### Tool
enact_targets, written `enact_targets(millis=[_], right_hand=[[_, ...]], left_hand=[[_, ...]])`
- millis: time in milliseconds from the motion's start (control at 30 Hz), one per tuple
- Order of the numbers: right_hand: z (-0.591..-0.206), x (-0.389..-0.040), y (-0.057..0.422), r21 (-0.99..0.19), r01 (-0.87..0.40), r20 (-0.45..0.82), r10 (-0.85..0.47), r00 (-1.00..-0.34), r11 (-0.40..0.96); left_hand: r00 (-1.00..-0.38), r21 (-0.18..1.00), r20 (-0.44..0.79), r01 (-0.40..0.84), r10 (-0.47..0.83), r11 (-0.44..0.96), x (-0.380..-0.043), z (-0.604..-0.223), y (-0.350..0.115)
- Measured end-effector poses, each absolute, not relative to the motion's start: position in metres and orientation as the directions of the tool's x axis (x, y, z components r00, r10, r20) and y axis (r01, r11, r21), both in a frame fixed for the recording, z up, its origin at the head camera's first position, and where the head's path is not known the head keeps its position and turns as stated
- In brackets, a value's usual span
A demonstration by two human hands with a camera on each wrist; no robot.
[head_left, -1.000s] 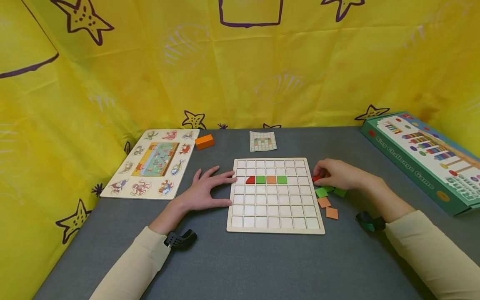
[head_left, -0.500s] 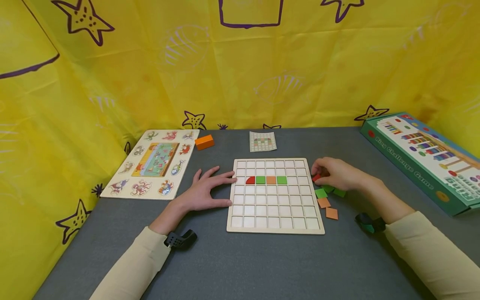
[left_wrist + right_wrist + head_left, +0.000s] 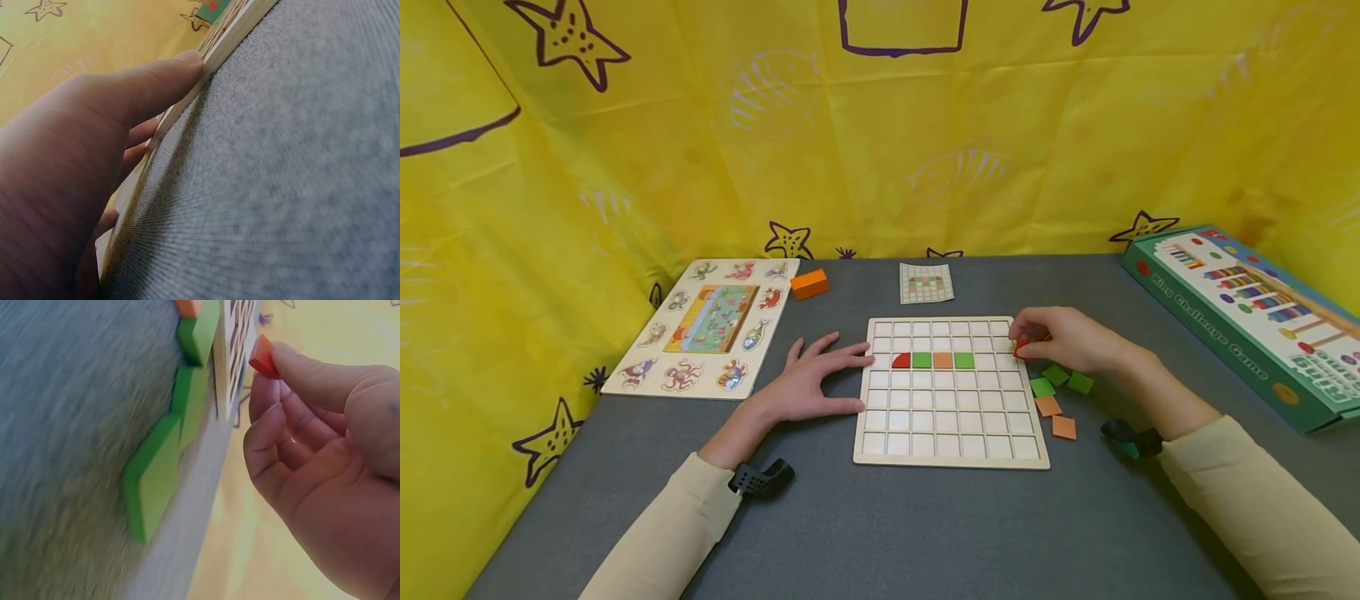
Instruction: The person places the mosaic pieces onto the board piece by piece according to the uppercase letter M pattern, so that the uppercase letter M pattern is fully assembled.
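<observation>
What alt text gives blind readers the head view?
A person's right hand pinches a red piece near the right edge of a pale wooden grid board; the left hand touches its left edge. On it, a rounded red tile and three square green and orange tiles form a row; loose green squares and orange squares lie to the right.

"What finish are you seeing on your grid board (image 3: 946, 422)?"
"It's looking like pale, smooth, matt wood, and your red piece (image 3: 265, 357) is looking smooth too."
"And your surface (image 3: 850, 533)?"
"It's showing a rough, matt, cloth-like texture. Your sleeves (image 3: 666, 533) are looking like matt cloth."
"And the curtain (image 3: 880, 125)?"
"You're getting creased cloth there, giving a faint sheen."
</observation>
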State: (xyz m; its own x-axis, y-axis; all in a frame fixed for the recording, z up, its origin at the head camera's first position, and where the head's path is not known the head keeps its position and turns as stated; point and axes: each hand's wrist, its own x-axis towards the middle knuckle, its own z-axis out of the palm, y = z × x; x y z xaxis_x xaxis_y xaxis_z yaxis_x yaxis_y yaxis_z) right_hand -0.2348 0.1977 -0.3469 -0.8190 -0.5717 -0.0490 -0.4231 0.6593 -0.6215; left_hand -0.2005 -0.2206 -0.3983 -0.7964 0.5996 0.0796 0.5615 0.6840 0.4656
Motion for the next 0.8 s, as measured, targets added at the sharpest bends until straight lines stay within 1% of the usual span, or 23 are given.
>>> enact_targets(millis=[333, 633, 800], right_hand=[[-0.348, -0.238, 0.173, -0.647, -0.438, -0.061, -0.616, -0.786, 0.624], [-0.353, -0.243, 0.158, -0.642, -0.455, -0.084, -0.647, -0.758, 0.617], [-0.355, -0.244, 0.153, -0.623, -0.48, -0.074, -0.657, -0.75, 0.617]], left_hand=[[-0.793, 0.47, 0.079, 0.565, 0.605, 0.679, -0.201, -0.397, -0.22], [-0.793, 0.468, 0.077, 0.564, 0.604, 0.68, -0.201, -0.397, -0.22], [-0.792, 0.465, 0.078, 0.566, 0.606, 0.68, -0.201, -0.398, -0.221]])
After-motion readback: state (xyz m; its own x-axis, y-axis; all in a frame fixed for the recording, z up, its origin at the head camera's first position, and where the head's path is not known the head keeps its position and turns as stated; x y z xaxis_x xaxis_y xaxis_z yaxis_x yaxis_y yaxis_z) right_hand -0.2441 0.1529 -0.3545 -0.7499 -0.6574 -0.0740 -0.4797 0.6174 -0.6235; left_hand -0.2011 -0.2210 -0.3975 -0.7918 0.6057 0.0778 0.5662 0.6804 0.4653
